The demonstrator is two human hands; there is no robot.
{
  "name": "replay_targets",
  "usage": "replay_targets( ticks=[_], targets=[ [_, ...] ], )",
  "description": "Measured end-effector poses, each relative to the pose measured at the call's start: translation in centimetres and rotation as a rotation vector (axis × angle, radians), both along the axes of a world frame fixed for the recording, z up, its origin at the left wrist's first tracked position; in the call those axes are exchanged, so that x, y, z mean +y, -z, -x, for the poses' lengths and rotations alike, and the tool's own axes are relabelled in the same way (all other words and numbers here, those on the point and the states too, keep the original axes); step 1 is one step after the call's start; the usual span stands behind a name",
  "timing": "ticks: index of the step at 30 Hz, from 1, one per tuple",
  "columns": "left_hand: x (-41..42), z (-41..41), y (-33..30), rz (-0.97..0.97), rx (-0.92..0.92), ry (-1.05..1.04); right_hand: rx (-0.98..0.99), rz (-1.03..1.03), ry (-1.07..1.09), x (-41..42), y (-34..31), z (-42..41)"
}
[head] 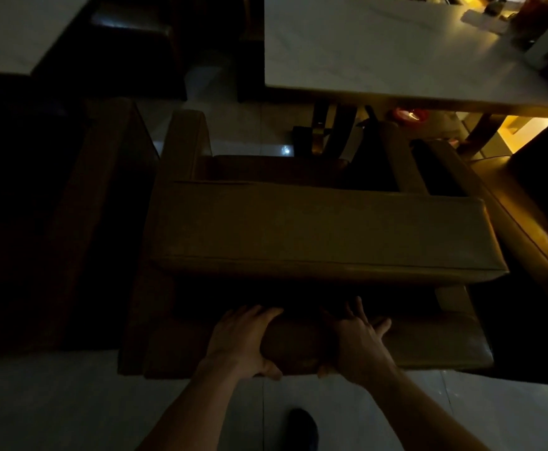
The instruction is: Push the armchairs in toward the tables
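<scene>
Now the left hand and right hand are pressing, fingers spread, on the armchair back; floor is showing before the desk at upper right, so pushing seems unfinished.

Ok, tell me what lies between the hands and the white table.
The armchair itself fills it, in the head view: beyond the left hand and right hand come its tan backrest, then its seat, before the table.
</scene>
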State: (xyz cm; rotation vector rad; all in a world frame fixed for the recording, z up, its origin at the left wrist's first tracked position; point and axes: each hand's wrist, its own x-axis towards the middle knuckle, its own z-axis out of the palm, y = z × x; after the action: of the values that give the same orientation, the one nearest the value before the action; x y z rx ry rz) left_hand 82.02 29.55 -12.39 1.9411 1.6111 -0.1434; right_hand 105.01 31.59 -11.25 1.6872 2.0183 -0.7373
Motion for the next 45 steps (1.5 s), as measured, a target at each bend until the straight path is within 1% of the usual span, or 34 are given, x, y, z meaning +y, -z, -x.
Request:
replay_targets(
  ticks=[3, 9, 12, 16, 22, 28, 34, 37, 39, 42, 45],
  targets=[
    [1.8, -0.2, -0.3, -0.069, 0.042, -0.021, 0.024, -0.02, -0.017, 2.5, -0.1, 0.2],
    [2.9, -2.5, -1.5, -0.212, 0.14, -0.136, 0.055, -0.071, -0.082, 5.3, -1.2, 0.2],
    [3.5, -4.4, -2.8, -0.23, 0.106, -0.139, 0.09, -0.119, -0.075, 5.9, -2.8, -1.3],
    [4.6, -7.0, -5.9, -0.222, 0.051, -0.137, 0.109, -0.177, 0.017, 5.5, -5.9, -4.9],
    [4.2, -11.3, -10.6, -0.271, -0.023, -0.025, 0.06, -0.212, 0.154, 2.5, -11.8, -9.7],
    [3.4, -17.5, -14.6, -0.29, -0.091, 0.089, 0.03, -0.313, 0.224, -1.6, -17.1, -14.9],
    [3.0, -27.3, -18.4, -0.321, -0.114, 0.205, 0.059, -0.456, 0.368, -4.3, -21.7, -24.7],
    [2.3, -34.5, -20.5, -0.349, -0.146, 0.263, 0.053, -0.502, 0.454, -5.9, -22.9, -31.4],
    [0.6, -42.9, -21.8, -0.384, -0.155, 0.306, 0.048, -0.522, 0.516, -8.4, -23.8, -39.2],
    [0.6, -46.4, -22.7, -0.367, -0.152, 0.329, 0.043, -0.522, 0.526, -9.0, -24.5, -43.0],
    [-0.8, -54.6, -23.2, -0.351, -0.177, 0.351, 0.031, -0.554, 0.574, -11.8, -25.5, -51.7]
  ],
)
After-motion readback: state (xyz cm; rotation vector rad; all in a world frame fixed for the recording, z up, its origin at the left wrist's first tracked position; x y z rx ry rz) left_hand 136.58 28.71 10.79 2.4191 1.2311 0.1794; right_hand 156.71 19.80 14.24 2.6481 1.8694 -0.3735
